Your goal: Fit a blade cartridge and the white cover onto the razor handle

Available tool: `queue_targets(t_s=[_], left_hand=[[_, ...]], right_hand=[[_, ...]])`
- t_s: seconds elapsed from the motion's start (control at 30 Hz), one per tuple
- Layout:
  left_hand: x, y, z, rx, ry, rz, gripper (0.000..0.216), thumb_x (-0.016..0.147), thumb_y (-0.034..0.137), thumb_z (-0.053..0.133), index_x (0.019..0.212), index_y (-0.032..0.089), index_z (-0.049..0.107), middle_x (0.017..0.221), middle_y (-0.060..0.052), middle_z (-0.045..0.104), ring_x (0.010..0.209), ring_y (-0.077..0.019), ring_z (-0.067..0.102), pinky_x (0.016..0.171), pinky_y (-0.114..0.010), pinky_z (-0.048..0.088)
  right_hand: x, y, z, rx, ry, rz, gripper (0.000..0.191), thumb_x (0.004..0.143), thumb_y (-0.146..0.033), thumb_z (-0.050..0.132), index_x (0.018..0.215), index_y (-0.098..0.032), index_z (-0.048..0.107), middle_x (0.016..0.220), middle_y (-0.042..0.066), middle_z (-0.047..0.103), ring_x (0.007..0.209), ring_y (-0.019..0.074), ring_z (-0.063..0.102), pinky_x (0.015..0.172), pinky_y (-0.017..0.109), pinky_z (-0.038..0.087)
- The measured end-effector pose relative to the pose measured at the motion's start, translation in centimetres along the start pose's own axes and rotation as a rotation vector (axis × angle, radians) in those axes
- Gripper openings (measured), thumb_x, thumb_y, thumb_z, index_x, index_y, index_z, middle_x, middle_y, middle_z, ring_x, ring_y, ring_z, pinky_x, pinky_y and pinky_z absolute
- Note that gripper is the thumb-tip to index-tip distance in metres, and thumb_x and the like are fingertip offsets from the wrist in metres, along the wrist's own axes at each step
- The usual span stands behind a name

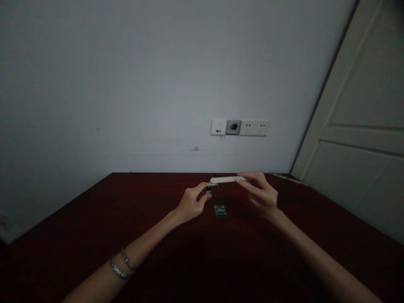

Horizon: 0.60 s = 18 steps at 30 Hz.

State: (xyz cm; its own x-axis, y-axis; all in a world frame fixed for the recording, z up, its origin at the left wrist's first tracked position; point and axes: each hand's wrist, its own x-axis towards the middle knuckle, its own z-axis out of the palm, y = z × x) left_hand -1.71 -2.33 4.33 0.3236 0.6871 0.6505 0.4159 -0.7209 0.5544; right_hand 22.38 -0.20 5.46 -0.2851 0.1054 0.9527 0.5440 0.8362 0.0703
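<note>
Above a dark red table (94, 235), my right hand (261, 194) holds a slim white bar-shaped device (225, 180) level by its right end, fingers closed around it. My left hand (192, 204) pinches a small dark piece (208, 190) at the device's left end. On the table just below the hands lies a small green-and-clear packet (220, 211). My left wrist wears two silver bangles (121, 265).
A pale wall stands behind the table with a row of white sockets and a grey plate (240, 127). A cream door (362, 139) stands at the right. A thin light strip (288, 179) lies at the table's far right corner.
</note>
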Motion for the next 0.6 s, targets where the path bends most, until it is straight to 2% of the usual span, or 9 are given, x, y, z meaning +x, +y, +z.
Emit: queue_targets(t_s=[0.1,0.2,0.33,0.43,0.53,0.6], left_hand=[[0.1,-0.1,-0.2,-0.007,0.019,0.019,0.019,0.082,0.019,0.05,0.098,0.014,0.056,0.078,-0.003,0.061,0.069,-0.0113,0.058,0.066,-0.022,0.047],[0.3,0.0,-0.4,0.015,0.036,0.028,0.019,0.081,0.02,0.05,0.099,0.014,0.056,0.08,-0.004,0.061,0.07,-0.0114,0.058,0.068,-0.022,0.046],[0.3,0.2,-0.5,0.051,0.013,0.034,0.018,0.081,0.018,0.05,0.097,0.014,0.057,0.082,-0.004,0.063,0.071,-0.0117,0.058,0.069,-0.022,0.045],[0.3,0.3,-0.6,0.054,0.0,0.028,0.016,0.081,0.018,0.049,0.094,0.014,0.057,0.081,-0.004,0.063,0.071,-0.012,0.058,0.069,-0.023,0.045],[0.5,0.2,-0.9,0.01,-0.002,-0.004,0.012,0.08,0.02,0.05,0.089,0.014,0.057,0.076,-0.003,0.061,0.07,-0.0124,0.058,0.068,-0.024,0.045],[0.7,0.0,-0.9,-0.106,-0.003,-0.085,0.01,0.079,0.02,0.051,0.087,0.014,0.054,0.071,-0.002,0.058,0.065,-0.0117,0.058,0.064,-0.024,0.047]], right_hand=[[-0.6,0.9,0.0,-0.004,-0.073,-0.044,0.048,0.083,-0.005,0.047,0.117,-0.036,0.057,0.103,0.005,0.061,0.088,0.0183,0.057,0.071,0.035,0.048],[-1.1,1.9,-0.2,-0.041,-0.069,-0.031,0.045,0.083,-0.006,0.044,0.116,-0.034,0.058,0.099,0.007,0.062,0.086,0.0187,0.058,0.07,0.035,0.047],[-0.4,0.6,0.0,-0.008,-0.009,0.002,0.044,0.083,-0.007,0.044,0.115,-0.033,0.059,0.101,0.007,0.061,0.087,0.0187,0.058,0.07,0.034,0.048],[-0.3,-0.1,0.3,0.044,-0.051,-0.037,0.046,0.082,-0.005,0.046,0.116,-0.034,0.059,0.103,0.006,0.061,0.088,0.0185,0.057,0.07,0.034,0.048],[-1.3,1.2,0.5,0.058,-0.126,-0.019,0.05,0.082,-0.003,0.042,0.12,-0.032,0.055,0.105,0.007,0.059,0.09,0.0189,0.056,0.071,0.035,0.048],[-2.1,2.6,0.5,0.035,-0.154,0.028,0.051,0.081,-0.003,0.041,0.122,-0.032,0.054,0.105,0.007,0.059,0.091,0.0194,0.056,0.074,0.035,0.047]])
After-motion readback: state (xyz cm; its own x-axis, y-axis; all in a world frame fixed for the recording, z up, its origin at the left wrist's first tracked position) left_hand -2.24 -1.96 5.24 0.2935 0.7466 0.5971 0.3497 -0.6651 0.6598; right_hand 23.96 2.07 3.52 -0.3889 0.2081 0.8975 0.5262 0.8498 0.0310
